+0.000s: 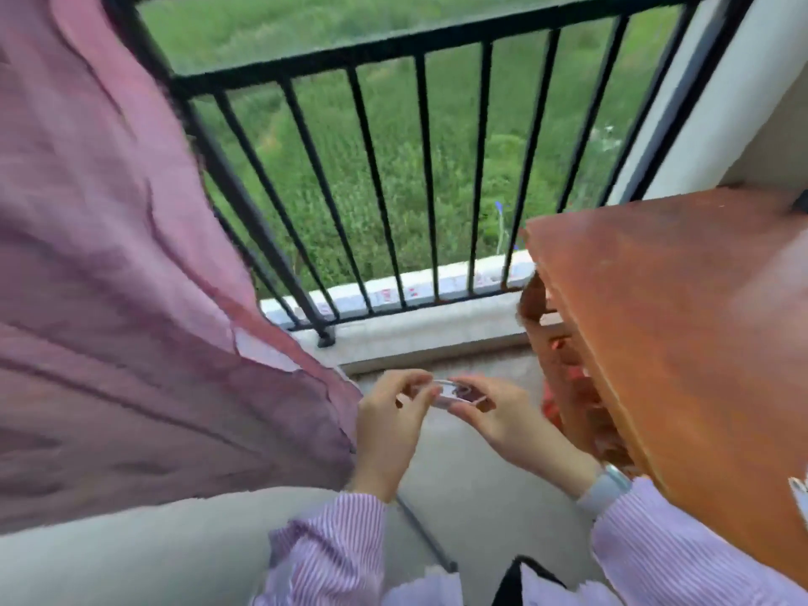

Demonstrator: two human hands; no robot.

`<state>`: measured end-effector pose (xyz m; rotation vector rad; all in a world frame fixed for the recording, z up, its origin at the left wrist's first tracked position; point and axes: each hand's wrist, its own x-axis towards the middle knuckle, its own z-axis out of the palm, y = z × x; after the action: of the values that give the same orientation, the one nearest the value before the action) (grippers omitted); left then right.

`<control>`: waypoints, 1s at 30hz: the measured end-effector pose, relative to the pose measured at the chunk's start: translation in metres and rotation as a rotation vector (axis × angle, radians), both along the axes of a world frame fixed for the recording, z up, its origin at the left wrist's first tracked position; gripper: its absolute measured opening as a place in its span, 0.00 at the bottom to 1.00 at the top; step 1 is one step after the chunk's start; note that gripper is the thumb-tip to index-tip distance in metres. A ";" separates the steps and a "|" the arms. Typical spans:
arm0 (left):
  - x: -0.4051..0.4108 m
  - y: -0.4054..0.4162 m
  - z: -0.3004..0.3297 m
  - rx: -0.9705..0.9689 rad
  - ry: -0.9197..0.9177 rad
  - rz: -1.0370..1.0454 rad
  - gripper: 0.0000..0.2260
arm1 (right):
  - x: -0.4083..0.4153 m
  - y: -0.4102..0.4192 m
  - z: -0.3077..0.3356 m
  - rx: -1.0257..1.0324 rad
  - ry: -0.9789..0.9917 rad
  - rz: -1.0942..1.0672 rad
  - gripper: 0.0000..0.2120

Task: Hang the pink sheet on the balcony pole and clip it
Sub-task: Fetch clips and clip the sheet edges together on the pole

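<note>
The pink sheet [122, 299] hangs down the left side of the view, draped over the black balcony railing [393, 48], and its lower edge reaches the floor. Low in the middle, my left hand [389, 426] and my right hand [498, 417] hold a small clear clip [454, 393] between their fingertips. Both hands are just right of the sheet's lower corner and do not touch it. The image is blurred, so the clip's shape is hard to make out.
A reddish-brown wooden table [682, 325] juts in from the right, close to my right arm. The railing's bars stand on a low white ledge [415, 295]. Green fields lie beyond. The grey floor [463, 483] is underfoot.
</note>
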<state>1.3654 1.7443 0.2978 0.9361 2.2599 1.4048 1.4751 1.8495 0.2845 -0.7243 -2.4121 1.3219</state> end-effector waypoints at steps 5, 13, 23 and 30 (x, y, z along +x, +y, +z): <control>-0.030 -0.053 0.018 0.109 0.166 0.484 0.08 | -0.074 -0.018 0.019 -0.076 0.115 0.144 0.09; -0.040 -0.029 0.086 0.309 0.439 0.934 0.19 | -0.140 -0.003 0.080 -0.391 0.426 0.323 0.04; -0.056 0.017 0.105 0.204 0.598 1.056 0.14 | -0.200 0.013 0.144 -0.919 0.340 0.718 0.21; -0.062 0.040 0.107 0.265 0.274 1.219 0.21 | -0.198 0.031 0.152 -0.714 0.367 0.928 0.14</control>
<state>1.3036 1.7848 0.4051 -0.4071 3.0518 2.1169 1.2770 1.8808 0.4363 0.6001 -1.9588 2.4309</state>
